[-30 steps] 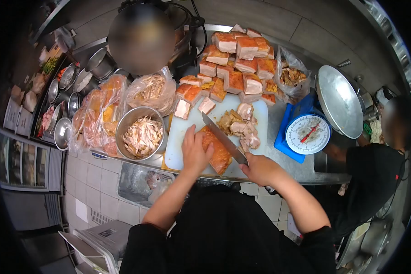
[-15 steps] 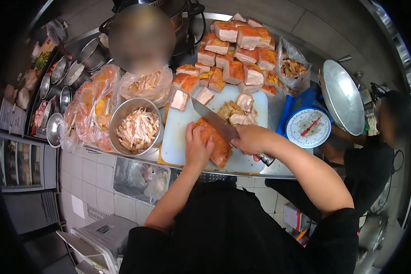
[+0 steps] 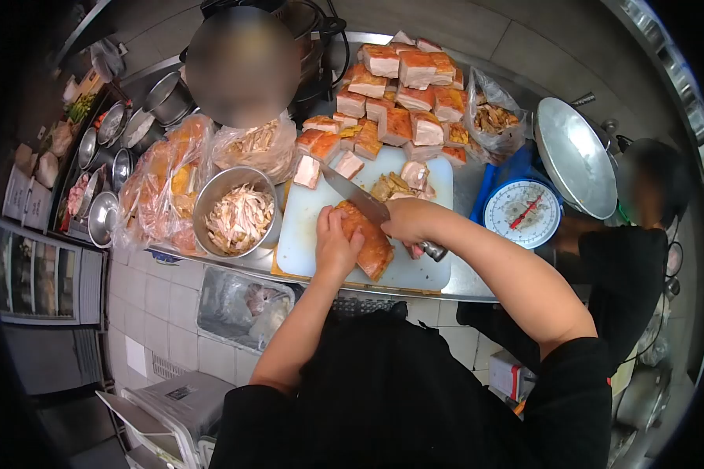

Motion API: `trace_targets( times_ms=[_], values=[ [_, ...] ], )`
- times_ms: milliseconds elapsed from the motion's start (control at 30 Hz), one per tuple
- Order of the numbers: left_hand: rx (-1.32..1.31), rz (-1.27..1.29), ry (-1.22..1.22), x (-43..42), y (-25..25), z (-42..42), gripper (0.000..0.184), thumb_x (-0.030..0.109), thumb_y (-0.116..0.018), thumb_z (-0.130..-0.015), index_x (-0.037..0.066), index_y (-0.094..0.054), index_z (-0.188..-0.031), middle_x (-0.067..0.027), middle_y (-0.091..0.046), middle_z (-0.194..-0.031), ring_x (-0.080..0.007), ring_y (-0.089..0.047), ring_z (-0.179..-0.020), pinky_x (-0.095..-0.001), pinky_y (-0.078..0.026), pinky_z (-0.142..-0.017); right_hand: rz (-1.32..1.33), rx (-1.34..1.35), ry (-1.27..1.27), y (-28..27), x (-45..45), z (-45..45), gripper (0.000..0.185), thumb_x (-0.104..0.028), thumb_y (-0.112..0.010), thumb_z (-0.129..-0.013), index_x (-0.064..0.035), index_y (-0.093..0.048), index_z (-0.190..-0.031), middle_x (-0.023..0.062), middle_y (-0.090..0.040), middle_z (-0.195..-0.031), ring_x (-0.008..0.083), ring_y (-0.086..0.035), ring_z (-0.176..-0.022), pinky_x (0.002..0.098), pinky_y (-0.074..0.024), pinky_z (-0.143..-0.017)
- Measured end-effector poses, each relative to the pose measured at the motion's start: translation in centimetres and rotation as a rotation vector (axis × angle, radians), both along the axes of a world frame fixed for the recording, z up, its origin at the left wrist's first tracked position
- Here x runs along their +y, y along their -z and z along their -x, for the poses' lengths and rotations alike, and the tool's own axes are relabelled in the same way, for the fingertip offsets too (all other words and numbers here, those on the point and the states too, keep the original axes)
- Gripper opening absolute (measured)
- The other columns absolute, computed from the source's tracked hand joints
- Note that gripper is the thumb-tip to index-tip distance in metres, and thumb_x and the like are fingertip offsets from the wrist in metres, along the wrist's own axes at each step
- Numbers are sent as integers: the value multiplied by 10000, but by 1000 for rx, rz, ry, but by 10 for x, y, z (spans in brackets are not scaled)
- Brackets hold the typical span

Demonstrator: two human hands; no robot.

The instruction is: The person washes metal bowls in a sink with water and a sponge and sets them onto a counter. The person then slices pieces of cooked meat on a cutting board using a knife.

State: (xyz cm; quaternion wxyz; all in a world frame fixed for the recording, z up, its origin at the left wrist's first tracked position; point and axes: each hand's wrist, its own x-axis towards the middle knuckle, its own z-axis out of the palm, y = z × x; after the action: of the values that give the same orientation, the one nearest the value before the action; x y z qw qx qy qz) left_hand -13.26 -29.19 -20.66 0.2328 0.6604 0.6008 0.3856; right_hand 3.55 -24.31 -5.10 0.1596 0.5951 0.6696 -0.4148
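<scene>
A slab of roast pork (image 3: 374,254) with browned skin lies at a slant on the white cutting board (image 3: 301,238). My left hand (image 3: 338,250) grips its left side, fingers bent over the skin. Wrapped round the dark handle, my right hand (image 3: 409,223) holds a broad kitchen knife (image 3: 358,192), its blade across the slab's far end and pointing to the upper left. Whether the edge has entered the meat is hidden. Pale cut pieces of meat (image 3: 416,178) lie on the board just beyond my right hand. Two small pork blocks (image 3: 348,165) rest near the knife tip.
Behind the board rises a pile of roast pork blocks (image 3: 381,61). A steel pot of shredded meat (image 3: 238,220) and filled plastic bags (image 3: 168,187) stand left. On the right are a blue dial scale (image 3: 522,213), a large metal pan (image 3: 575,156) and another person (image 3: 622,258).
My right hand and the knife have slid forward and to the left across the slab. My left hand stays on the pork. The view has shifted slightly.
</scene>
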Motion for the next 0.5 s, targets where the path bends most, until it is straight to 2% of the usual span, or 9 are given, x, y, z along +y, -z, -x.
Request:
trace_targets(
  times_ms=[100, 133, 233, 367, 400, 433, 500],
  values=[
    [-28, 42, -6, -2, -6, 2, 414, 172, -690, -848, 48, -479, -1183, -258, -395, -1415, -430, -434, -1298, -446, -392, -1072, -8, 129, 9, -45, -29, -13, 271, -163, -492, -908, 62, -635, -859, 161, -637, -587, 276, -638, -455, 406, -526, -459],
    [-28, 51, -11, -2, -5, 3, 414, 172, -690, -848, 48, -479, -1183, -258, -395, -1415, -430, -434, -1298, -446, -392, -1072, 19, 49, -54, -44, -30, -22, 282, -174, -491, -912, 55, -639, -841, 154, -644, -590, 268, -633, -452, 407, -528, -473],
    [-1, 20, 6, 0, -4, -1, 459, 171, -699, -832, 41, -496, -1223, -259, -392, -1429, -430, -431, -1299, -440, -391, -1079, -11, 41, -83, 9, -10, -15, 299, -193, -493, -918, 55, -640, -840, 148, -651, -590, 252, -629, -448, 408, -532, -490],
    [17, 62, -12, 1, -3, 3, 456, 176, -702, -826, 45, -498, -1213, -248, -406, -1417, -428, -438, -1291, -446, -398, -1070, -5, 17, 1, -4, -16, -6, 310, -191, -488, -930, 58, -636, -821, 146, -657, -601, 247, -636, -462, 406, -538, -503],
    [11, 47, -3, 3, -2, 0, 454, 178, -704, -824, 47, -498, -1207, -248, -411, -1412, -428, -441, -1287, -449, -400, -1067, 25, -1, -6, -11, -21, -10, 294, -194, -496, -945, 71, -620, -909, 143, -663, -649, 244, -637, -469, 396, -533, -497],
    [10, 57, 1, 3, -1, -1, 454, 178, -704, -824, 47, -498, -1207, -248, -411, -1412, -428, -441, -1287, -449, -400, -1067, 36, -2, -2, -25, -30, -14, 294, -194, -496, -945, 71, -620, -909, 143, -663, -649, 244, -637, -469, 396, -533, -497],
    [22, 25, -17, 1, -2, 0, 444, 177, -704, -824, 48, -497, -1195, -249, -421, -1402, -426, -449, -1278, -451, -402, -1063, 51, 0, -7, -43, -45, -22, 300, -204, -501, -962, 78, -576, -1031, 136, -653, -688, 234, -629, -466, 377, -525, -478]
  ],
)
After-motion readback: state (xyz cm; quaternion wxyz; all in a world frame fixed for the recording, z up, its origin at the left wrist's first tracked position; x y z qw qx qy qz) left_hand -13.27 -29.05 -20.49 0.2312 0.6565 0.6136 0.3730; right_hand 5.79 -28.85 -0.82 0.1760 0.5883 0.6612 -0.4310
